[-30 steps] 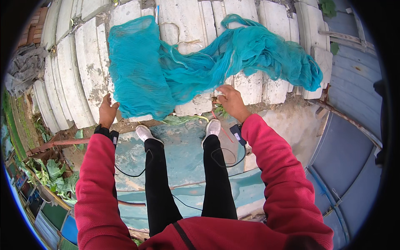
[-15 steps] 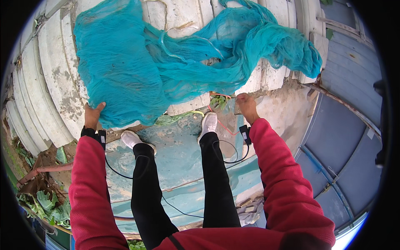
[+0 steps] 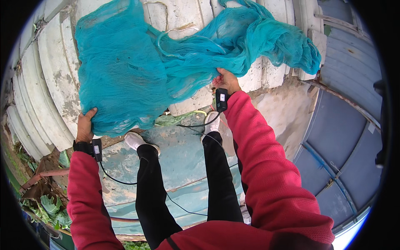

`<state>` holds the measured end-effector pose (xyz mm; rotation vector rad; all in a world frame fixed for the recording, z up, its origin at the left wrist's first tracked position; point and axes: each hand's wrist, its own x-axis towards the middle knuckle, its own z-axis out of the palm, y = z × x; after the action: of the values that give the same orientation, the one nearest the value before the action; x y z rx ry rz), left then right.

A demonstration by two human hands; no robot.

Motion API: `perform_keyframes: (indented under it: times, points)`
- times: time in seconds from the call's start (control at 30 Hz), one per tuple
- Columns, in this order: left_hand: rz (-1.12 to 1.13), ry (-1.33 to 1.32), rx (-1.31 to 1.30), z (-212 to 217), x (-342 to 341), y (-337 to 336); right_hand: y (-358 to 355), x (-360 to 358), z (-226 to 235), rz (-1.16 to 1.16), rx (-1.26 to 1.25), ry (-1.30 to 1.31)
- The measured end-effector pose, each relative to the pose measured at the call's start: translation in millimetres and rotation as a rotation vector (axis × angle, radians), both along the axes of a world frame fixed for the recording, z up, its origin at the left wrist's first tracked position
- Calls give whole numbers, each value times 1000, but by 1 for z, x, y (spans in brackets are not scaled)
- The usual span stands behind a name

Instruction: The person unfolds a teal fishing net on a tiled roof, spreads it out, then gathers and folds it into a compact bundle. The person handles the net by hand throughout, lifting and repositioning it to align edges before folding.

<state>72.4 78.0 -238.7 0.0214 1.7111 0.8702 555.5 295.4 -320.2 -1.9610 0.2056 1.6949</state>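
Note:
A teal mesh net lies across pale slabs, spread flat on the left and bunched into loose folds toward the right. My left hand is closed on the net's near left corner, thumb on top. At the net's near edge, right of the flat part, my right hand has its fingers curled against the mesh; part of the grip is hidden. A light cord runs over the net's folds.
Pale grey slabs lie under and left of the net. My feet stand on worn, teal-painted ground. Grey-blue panels line the right side. Leafy plants grow at lower left, beside a rusty pipe.
My right hand has moved left and away from me, from beyond the net's near edge onto it. My left hand has come slightly nearer, drawing the net's corner along.

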Motion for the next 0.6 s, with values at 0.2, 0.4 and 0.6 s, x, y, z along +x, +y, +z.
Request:
perform_keyframes:
  times: [0.2,0.4,0.6]
  points:
    - [155,11,104,79,-87,-5,112,-60,150,379,945,363]
    - [-325,299,176,81,-134,-58,138,-80,186,596,952,35]
    - [167,7,-88,99,-106,-74,64,-58,89,188,649,291]
